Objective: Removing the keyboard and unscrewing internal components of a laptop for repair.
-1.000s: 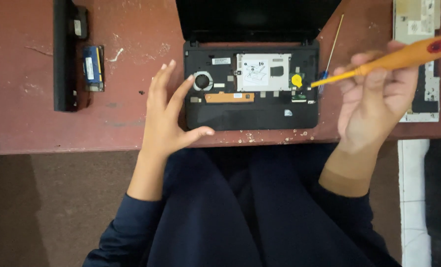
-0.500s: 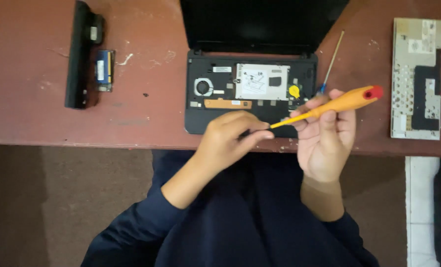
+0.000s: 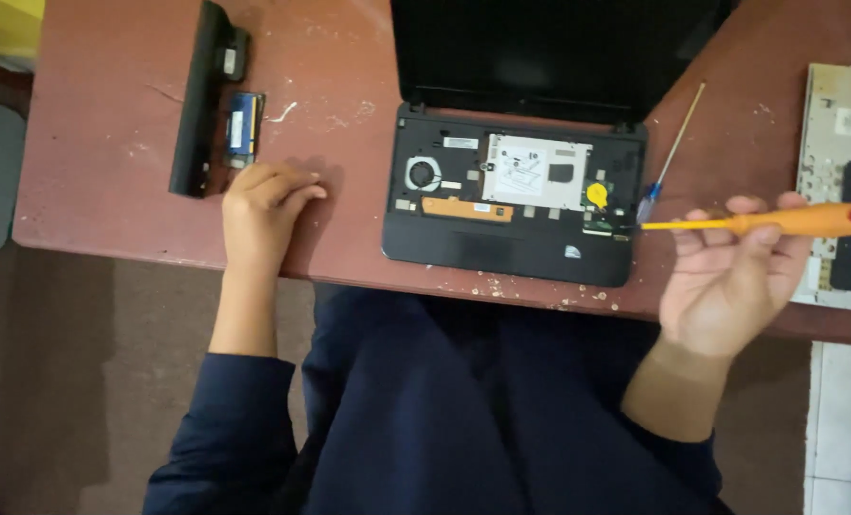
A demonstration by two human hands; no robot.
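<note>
Two hands are in view and two screwdrivers. The right hand (image 3: 730, 286) has its fingers curled around the orange screwdriver (image 3: 778, 221), which lies level, its metal tip pointing left and ending at the near right corner of the opened laptop (image 3: 516, 195). The second screwdriver (image 3: 668, 157), thin with a blue handle, lies on the table (image 3: 111, 124) just beyond that hand's fingertips, between the laptop and the keyboard panel (image 3: 840, 181).

The left hand (image 3: 263, 210) rests on the table with loosely bent fingers and holds nothing. Just beyond its knuckles lie one long black battery (image 3: 201, 100) and one small blue memory card (image 3: 244, 129), side by side. The laptop sits well to that hand's right, with nothing between them but bare table.

Inside the laptop one round fan (image 3: 423, 174), one silver drive plate (image 3: 535, 172) and one yellow disc (image 3: 597, 194) show. The screen is cut off by the top edge, the keyboard panel by the right edge. Whether the screwdriver tip touches a screw is too small to tell.
</note>
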